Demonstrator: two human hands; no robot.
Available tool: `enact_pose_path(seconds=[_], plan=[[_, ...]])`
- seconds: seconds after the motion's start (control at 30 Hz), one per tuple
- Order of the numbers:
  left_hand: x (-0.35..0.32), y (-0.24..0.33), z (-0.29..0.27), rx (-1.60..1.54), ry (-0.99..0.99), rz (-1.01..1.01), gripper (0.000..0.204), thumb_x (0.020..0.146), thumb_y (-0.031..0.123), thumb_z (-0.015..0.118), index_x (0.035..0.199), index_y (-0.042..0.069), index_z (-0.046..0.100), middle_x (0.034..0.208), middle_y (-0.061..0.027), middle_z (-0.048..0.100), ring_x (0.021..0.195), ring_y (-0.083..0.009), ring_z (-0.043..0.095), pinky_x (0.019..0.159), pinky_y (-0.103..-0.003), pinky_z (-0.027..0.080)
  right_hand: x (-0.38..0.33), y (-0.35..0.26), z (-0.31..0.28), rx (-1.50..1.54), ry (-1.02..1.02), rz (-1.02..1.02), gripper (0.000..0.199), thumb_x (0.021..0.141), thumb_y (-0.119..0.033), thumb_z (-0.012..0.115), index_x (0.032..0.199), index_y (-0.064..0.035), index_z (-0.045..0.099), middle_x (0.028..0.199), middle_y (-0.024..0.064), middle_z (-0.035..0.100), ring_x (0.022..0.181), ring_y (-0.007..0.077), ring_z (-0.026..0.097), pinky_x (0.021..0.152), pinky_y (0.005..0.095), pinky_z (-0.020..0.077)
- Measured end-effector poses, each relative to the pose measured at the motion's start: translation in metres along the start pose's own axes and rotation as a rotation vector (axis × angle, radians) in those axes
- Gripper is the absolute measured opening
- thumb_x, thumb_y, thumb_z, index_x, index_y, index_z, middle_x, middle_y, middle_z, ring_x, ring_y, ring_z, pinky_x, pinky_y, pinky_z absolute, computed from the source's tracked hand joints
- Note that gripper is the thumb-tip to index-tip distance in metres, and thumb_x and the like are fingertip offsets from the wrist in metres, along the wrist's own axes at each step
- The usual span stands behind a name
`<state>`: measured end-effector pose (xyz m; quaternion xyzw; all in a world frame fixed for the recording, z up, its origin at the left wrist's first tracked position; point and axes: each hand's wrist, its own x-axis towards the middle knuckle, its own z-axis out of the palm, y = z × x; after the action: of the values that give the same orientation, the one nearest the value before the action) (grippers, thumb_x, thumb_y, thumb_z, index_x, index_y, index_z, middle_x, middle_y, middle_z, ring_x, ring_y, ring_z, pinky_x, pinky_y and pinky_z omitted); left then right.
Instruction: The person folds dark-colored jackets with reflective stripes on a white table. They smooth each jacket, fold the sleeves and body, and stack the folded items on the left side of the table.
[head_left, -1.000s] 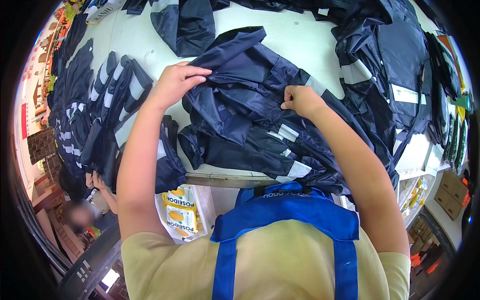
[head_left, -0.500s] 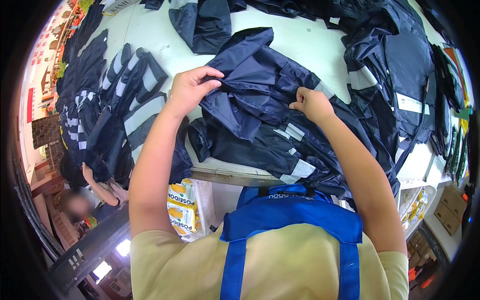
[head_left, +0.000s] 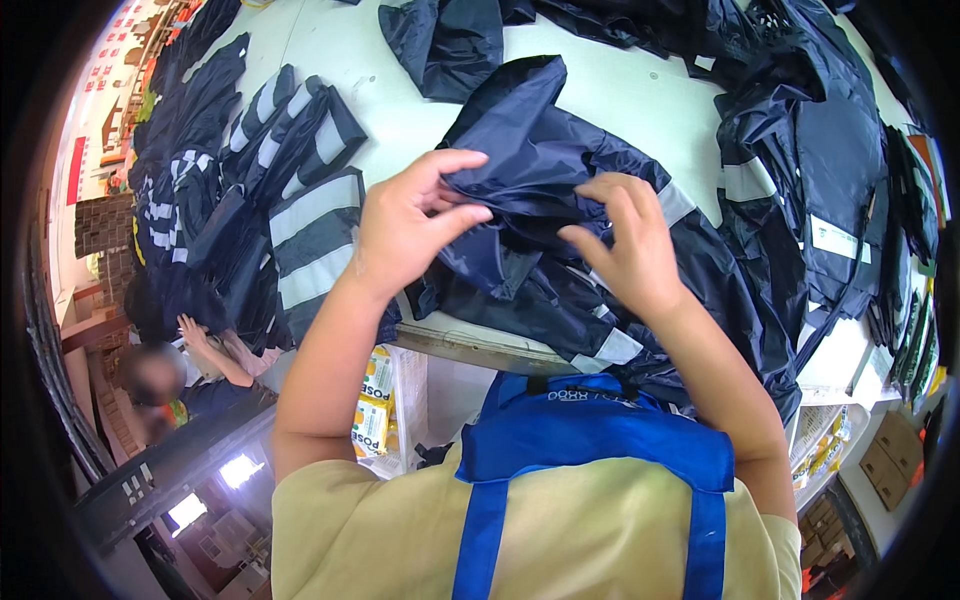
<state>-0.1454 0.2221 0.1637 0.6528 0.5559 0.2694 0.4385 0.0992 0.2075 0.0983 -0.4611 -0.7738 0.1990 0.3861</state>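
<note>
Starting at the far left of the frame, a second person's hand (head_left: 188,328) rests on dark fabric at the lower left edge of the pale work table (head_left: 620,100), below a row of folded navy garments with grey reflective bands (head_left: 300,215) that runs from the upper left toward the centre. Just right of that row, the left hand (head_left: 405,225) is closed in a pinch, thumb and fingers gripping a fold of the navy blue waterproof jacket with grey reflective strips (head_left: 540,200), which lies crumpled at the centre of the frame on the table's near edge. The right hand (head_left: 625,245) sits just beside the left, fingers curled down and pinching the same jacket's fabric; the two hands are near each other but apart. A loose dark navy garment (head_left: 445,45) lies at upper centre, well apart from the hands. At the right of the frame, a heap of dark navy jackets with pale labels (head_left: 820,190) hangs over the table edge. Along the bottom centre, a blue apron bib with straps (head_left: 590,440) covers a yellow shirt (head_left: 380,540).
</note>
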Motion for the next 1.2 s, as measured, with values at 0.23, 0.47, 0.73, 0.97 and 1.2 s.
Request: enact_pose_path(seconds=[0.23, 0.47, 0.73, 0.97, 1.2], plan=[[-0.012, 0.014, 0.007, -0.224, -0.081, 0.199, 0.05, 0.074, 0.006, 0.077, 0.119, 0.001, 0.057, 0.111, -0.0067, 0.062, 0.09, -0.0082, 0.058, 0.081, -0.024, 0.049, 0.022, -0.038, 0.018, 0.177, 0.063, -0.214, 0.025, 0.065, -0.006, 0.071, 0.089, -0.0106, 0.064, 0.086, 0.0028, 0.06, 0.082, 0.0228, 0.057, 0.076, 0.0353, 0.0409], [-0.012, 0.014, 0.009, -0.328, 0.033, -0.003, 0.023, 0.087, -0.001, 0.06, 0.11, 0.001, 0.06, 0.089, 0.001, 0.06, 0.072, -0.0013, 0.052, 0.066, -0.017, 0.043, 0.01, -0.049, 0.015, 0.249, 0.003, -0.29, 0.027, 0.063, -0.003, 0.069, 0.089, -0.0096, 0.067, 0.08, 0.0025, 0.056, 0.077, 0.0207, 0.056, 0.069, 0.0334, 0.0416], [-0.009, 0.018, 0.022, -0.321, 0.111, 0.017, 0.023, 0.085, -0.004, 0.062, 0.107, 0.002, 0.058, 0.094, -0.0013, 0.059, 0.073, -0.0046, 0.053, 0.07, -0.019, 0.044, 0.001, -0.055, 0.009, 0.204, -0.08, -0.417, 0.027, 0.066, -0.009, 0.064, 0.093, -0.0071, 0.065, 0.082, 0.0026, 0.059, 0.078, 0.0206, 0.058, 0.073, 0.0338, 0.044], [-0.011, 0.022, 0.031, -0.455, 0.113, 0.023, 0.024, 0.082, -0.006, 0.063, 0.105, 0.002, 0.06, 0.09, -0.0006, 0.061, 0.072, -0.0026, 0.054, 0.065, -0.018, 0.044, -0.001, -0.055, 0.002, 0.403, -0.104, -0.328, 0.026, 0.067, 0.003, 0.07, 0.092, -0.0032, 0.067, 0.081, 0.009, 0.063, 0.075, 0.0248, 0.06, 0.073, 0.0394, 0.0484], [-0.032, 0.052, 0.029, -0.004, 0.071, 0.287, 0.022, 0.08, -0.008, 0.064, 0.101, 0.0, 0.061, 0.092, -0.0066, 0.066, 0.079, -0.0084, 0.063, 0.07, -0.021, 0.049, 0.002, -0.063, -0.016, 0.309, 0.169, -0.085, 0.017, 0.069, 0.004, 0.074, 0.084, -0.0012, 0.065, 0.078, 0.0105, 0.064, 0.067, 0.0233, 0.062, 0.059, 0.0306, 0.0508]])
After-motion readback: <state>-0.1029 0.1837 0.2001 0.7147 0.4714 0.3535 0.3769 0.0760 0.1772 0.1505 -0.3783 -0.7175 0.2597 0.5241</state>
